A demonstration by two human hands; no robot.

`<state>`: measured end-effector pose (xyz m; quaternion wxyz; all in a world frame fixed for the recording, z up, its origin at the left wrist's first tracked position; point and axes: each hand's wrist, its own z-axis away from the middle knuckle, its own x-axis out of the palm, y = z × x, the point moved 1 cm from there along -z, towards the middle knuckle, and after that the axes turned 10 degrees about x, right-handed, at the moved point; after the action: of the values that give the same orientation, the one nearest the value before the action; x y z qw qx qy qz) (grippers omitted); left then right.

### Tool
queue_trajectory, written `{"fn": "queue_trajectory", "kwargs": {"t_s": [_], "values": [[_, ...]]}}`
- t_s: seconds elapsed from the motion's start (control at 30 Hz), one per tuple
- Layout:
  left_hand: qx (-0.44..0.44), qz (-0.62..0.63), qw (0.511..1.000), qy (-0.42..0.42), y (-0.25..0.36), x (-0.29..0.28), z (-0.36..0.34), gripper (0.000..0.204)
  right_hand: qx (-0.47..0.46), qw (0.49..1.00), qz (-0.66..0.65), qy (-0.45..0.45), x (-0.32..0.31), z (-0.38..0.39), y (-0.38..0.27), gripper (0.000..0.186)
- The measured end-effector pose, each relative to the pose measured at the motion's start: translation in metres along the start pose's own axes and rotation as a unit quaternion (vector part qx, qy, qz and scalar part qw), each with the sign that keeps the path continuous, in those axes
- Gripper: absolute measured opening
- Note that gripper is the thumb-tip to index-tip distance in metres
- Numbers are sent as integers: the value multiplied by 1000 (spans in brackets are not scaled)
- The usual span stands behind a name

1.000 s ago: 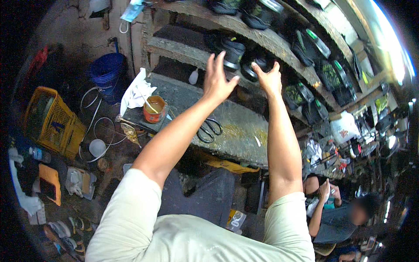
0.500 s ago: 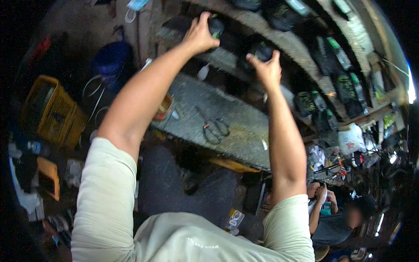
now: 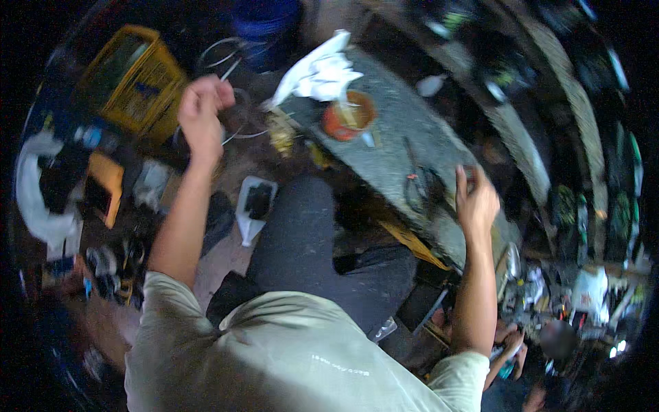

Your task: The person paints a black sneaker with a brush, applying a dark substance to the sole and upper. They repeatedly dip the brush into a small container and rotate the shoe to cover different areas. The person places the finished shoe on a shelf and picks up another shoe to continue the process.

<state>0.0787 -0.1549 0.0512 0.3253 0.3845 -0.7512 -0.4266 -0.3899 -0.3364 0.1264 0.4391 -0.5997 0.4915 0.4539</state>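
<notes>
Smeared by motion, my left hand (image 3: 203, 117) is raised in the air near the yellow crate (image 3: 141, 86); its fingers look partly bent, and I cannot make out anything in them. My right hand (image 3: 477, 204) hovers at the right part of the grey bench (image 3: 391, 144), fingers apart and nothing visible between them. Close to it on the bench lies a pair of dark-handled scissors (image 3: 420, 189). Farther left on the same surface are an orange-red tub (image 3: 350, 117) with a pale stick-like thing inside and a crumpled white cloth (image 3: 322, 72).
Slatted shelf boards (image 3: 511, 130) hold several dark items (image 3: 564, 216) with green and pale edges. A blue bucket (image 3: 264, 31) stands at the back left. A white container (image 3: 257, 202) lies near my leg. Another person (image 3: 504, 357) sits at the lower right.
Both hands have come away from dark items on the shelves. My left hand swung left and nearer; the right came down over the bench. The view turned left, bringing in the cloth.
</notes>
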Motion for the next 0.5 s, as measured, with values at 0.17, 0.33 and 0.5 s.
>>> {"fn": "queue_trajectory", "kwargs": {"t_s": [0.17,0.33,0.5], "values": [[-134,-203,907,-344,-24,-52,189,40,-9,997,63,34,74,44,8,33],[-93,-258,790,-549,-35,-41,263,90,-101,981,23,165,106,48,8,29],[-168,-244,889,-350,-184,-99,240,56,-50,986,1,157,113,53,18,33]]}}
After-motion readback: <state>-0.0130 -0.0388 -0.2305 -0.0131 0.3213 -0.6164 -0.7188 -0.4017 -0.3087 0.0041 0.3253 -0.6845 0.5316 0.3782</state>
